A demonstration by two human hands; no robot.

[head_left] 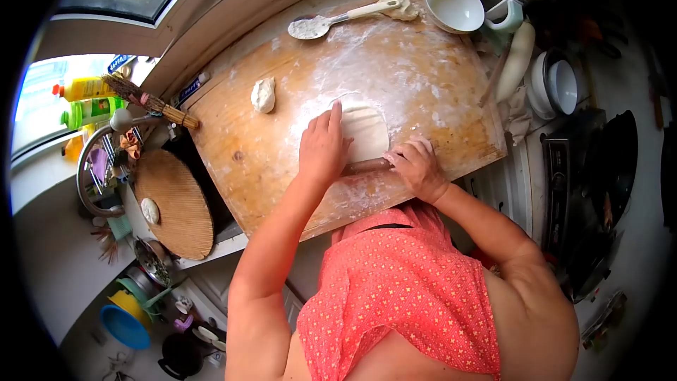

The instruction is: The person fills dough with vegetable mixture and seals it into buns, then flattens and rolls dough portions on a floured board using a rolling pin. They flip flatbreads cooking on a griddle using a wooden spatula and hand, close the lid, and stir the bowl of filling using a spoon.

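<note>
A flattened sheet of white dough lies on the floured wooden board. My left hand rests along the dough's left edge, fingers stretched out and close together, the thumb toward the dough. Across the near edge of the dough lies a rolling pin; its left end reaches to beside my left hand. My right hand has its fingers closed around the pin's right end. A separate lump of dough sits farther left on the board.
Along the board's far edge are a floury spoon, another dough lump and a white bowl. A round woven mat holding a small dough piece is at left, near a brush. A stove stands right.
</note>
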